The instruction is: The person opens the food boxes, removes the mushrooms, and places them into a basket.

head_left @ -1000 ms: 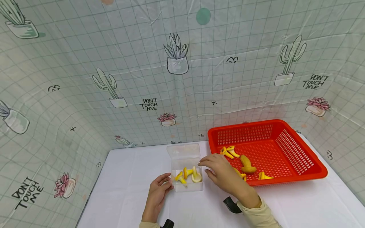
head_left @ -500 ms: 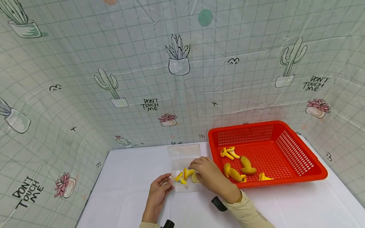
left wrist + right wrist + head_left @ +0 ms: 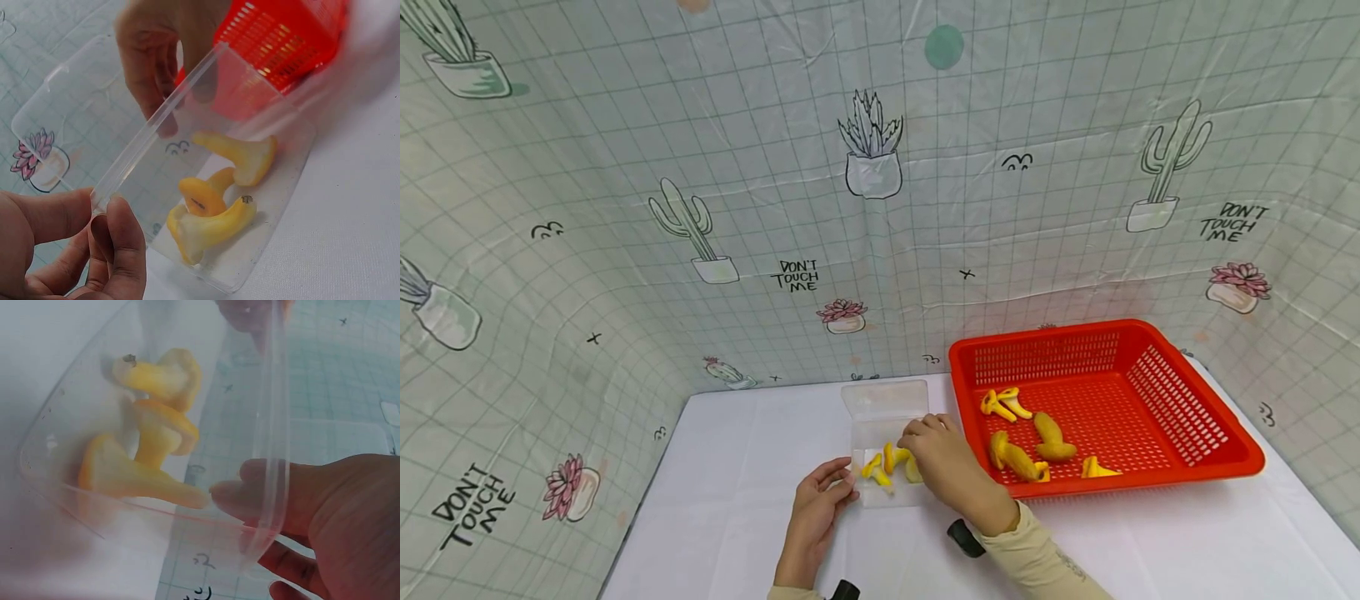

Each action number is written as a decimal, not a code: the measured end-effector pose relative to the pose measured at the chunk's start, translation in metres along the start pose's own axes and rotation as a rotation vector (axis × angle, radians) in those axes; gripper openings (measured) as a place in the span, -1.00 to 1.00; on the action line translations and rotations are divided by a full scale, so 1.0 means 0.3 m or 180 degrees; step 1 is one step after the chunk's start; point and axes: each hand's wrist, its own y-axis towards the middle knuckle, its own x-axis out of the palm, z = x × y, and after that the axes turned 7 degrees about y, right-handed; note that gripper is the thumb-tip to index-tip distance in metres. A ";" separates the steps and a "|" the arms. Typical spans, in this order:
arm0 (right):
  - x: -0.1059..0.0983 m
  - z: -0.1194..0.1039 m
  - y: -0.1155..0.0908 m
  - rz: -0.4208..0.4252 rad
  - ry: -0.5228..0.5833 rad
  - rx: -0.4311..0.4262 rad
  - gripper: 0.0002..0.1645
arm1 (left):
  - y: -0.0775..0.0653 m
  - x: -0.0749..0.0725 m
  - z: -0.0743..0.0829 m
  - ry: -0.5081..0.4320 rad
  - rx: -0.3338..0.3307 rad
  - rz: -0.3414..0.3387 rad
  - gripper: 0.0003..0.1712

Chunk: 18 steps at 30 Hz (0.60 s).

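A small clear plastic box (image 3: pixel 893 498) with a raised lid (image 3: pixel 887 398) stands at the table's middle. Inside lie three yellow mushrooms: one at the left (image 3: pixel 876 472), one in the middle (image 3: pixel 201 195), and one with a long stem (image 3: pixel 240 156) at the right. My left hand (image 3: pixel 815 508) pinches the box's left rim between thumb and fingers, as the left wrist view shows. Over on the right side, my right hand (image 3: pixel 946 467) grips the box at its rim, fingertips close to the long stem (image 3: pixel 181 492); in the head view it covers part of that mushroom.
To the right stands a red perforated basket (image 3: pixel 1157 417). It holds several mushrooms, among them a yellow pair (image 3: pixel 1006 405), a brownish one (image 3: pixel 1052 437) and a small yellow one (image 3: pixel 1097 468). White cloth (image 3: pixel 730 483) covers the table; a printed curtain (image 3: pixel 760 208) rises behind.
My right hand has moved left from the box's right edge onto its rim, uncovering mushrooms in the basket. It shifts only slightly in the last half second. My left hand stays put.
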 end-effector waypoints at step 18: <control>0.018 0.012 0.009 0.0007 -0.0218 -0.0023 -0.78 | 0.001 0.001 -0.003 0.0005 0.0007 0.0012 -0.53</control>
